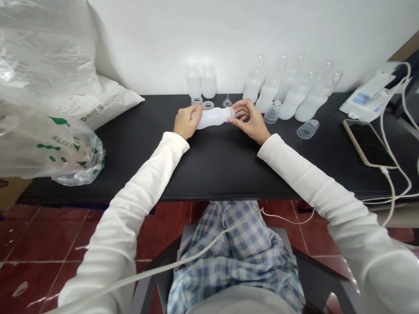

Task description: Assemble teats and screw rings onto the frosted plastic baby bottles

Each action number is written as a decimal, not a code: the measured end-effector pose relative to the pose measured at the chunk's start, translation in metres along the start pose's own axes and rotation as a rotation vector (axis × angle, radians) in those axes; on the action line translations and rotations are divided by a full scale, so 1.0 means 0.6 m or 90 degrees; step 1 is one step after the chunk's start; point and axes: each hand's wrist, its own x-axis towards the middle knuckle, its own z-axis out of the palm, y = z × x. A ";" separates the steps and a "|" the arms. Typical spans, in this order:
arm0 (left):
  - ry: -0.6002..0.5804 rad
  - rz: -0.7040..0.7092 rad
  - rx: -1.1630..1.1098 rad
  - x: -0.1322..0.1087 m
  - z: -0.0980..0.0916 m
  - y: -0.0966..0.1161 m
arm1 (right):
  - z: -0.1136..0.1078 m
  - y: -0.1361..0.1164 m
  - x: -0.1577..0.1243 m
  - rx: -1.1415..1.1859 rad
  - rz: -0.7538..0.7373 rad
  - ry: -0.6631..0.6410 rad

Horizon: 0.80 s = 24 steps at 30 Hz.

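A white translucent baby bottle (pixel 210 118) lies sideways in the air just above the black table, between my two hands. My left hand (pixel 187 122) is closed around its base. At the other end, the fingers of my right hand (pixel 251 121) pinch the collar at the bottle's neck; the tip beyond it is partly hidden by them. Behind the bottle are a screw ring (pixel 208 105), a second ring (pixel 196 100) and a clear silicone teat (pixel 227 102). Two bottles without teats (pixel 208 80) stand against the wall.
Several capped baby bottles (pixel 270 89) stand at right, beside a clear cap (pixel 272 113) and another cap (pixel 308 129). Further right lie a phone (pixel 370 143) with a cable and a white box (pixel 367 96). Plastic bags (pixel 67 143) crowd the table's left end.
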 end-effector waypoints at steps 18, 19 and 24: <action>-0.175 -0.120 -0.197 0.015 -0.007 -0.025 | -0.013 -0.012 -0.004 -0.205 -0.202 -0.092; -0.140 -0.075 -0.162 0.011 -0.007 -0.023 | -0.015 -0.011 -0.004 -0.195 -0.173 -0.100; -0.072 0.129 0.069 -0.002 -0.016 -0.013 | -0.009 -0.016 -0.010 -0.114 -0.003 -0.077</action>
